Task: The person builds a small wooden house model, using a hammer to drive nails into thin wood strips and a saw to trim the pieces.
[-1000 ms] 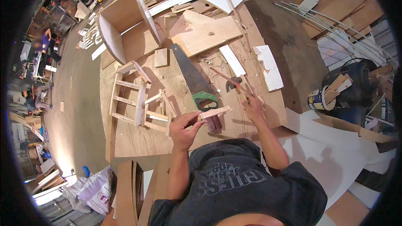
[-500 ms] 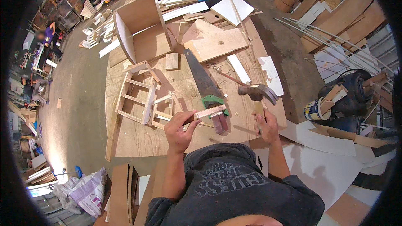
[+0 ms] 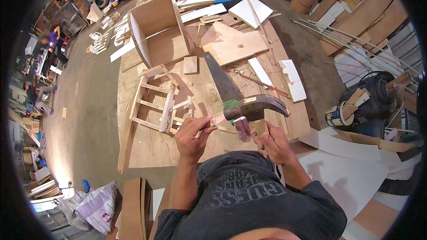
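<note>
My left hand (image 3: 194, 138) pinches a short wood strip (image 3: 217, 120) above the near side of the table. In my right hand (image 3: 272, 143) is the wooden handle of a claw hammer (image 3: 254, 107), its head raised level with the strip and the claw pointing right. The hammer head hides the strip's far end, so whether they touch I cannot tell. Behind the hammer a handsaw (image 3: 219, 76) with a green and reddish handle lies on the table. Small ladder-like wooden frames (image 3: 151, 102) rest left of the saw, beside a small wood block (image 3: 191, 65).
An open wooden box (image 3: 160, 31) stands on the plywood table (image 3: 138, 153), with scrap strips piled behind it. A cut plywood piece (image 3: 235, 44) lies beyond the saw. At right are a bucket of offcuts (image 3: 340, 114) and white sheets (image 3: 347, 173). Another person (image 3: 54, 42) is far left.
My right hand has brought the hammer left and nearer, so its head now overlaps the strip's end. My left hand still holds the strip in about the same place.
</note>
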`<state>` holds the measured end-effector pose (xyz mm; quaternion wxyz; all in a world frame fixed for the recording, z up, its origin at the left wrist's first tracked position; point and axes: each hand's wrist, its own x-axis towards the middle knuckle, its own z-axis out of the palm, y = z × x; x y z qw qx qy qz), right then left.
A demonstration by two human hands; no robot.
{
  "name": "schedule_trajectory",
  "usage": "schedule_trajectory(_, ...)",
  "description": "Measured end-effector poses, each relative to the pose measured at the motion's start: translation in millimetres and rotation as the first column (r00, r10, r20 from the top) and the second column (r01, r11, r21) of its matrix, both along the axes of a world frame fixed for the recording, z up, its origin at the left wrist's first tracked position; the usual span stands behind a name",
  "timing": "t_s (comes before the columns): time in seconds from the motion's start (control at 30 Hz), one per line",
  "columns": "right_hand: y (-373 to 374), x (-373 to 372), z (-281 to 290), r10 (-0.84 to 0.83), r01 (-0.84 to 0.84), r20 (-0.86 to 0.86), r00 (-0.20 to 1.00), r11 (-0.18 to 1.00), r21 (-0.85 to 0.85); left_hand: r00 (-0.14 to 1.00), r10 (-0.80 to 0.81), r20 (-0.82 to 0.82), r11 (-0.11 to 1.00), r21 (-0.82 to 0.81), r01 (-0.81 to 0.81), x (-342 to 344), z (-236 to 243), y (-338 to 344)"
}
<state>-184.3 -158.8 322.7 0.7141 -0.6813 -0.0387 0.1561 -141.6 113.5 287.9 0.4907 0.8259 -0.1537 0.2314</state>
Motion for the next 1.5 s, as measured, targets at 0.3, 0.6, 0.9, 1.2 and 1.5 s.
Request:
schedule_trajectory(0.3, 14, 0, -4, 0.044, -0.045, -0.020, 0.999, 0.998, -0.054, 0.998, 0.023, 0.063, 1.000, 0.017, -0.024, -2, 1, 12)
schedule_trajectory(0.6, 15, 3, 5, 0.078, -0.078, -0.030, 0.996, 0.997, 0.000, 0.998, 0.027, 0.053, 0.999, 0.020, -0.028, -3, 8, 13)
schedule_trajectory(0.9, 15, -2, 7, 0.072, -0.077, -0.086, 0.994, 0.995, -0.064, 0.996, -0.022, 0.086, 0.997, 0.073, 0.016, -2, 11, 16)
schedule_trajectory(1.2, 13, 3, 0, 0.097, -0.085, 0.072, 0.993, 0.984, -0.159, 0.999, -0.014, 0.040, 1.000, 0.005, 0.014, -8, 17, 7)
schedule_trajectory(1.5, 9, 5, 0, -0.053, 0.049, -0.084, 0.995, 0.998, -0.049, 0.999, 0.025, 0.040, 0.999, 0.032, -0.026, -5, 11, 10)
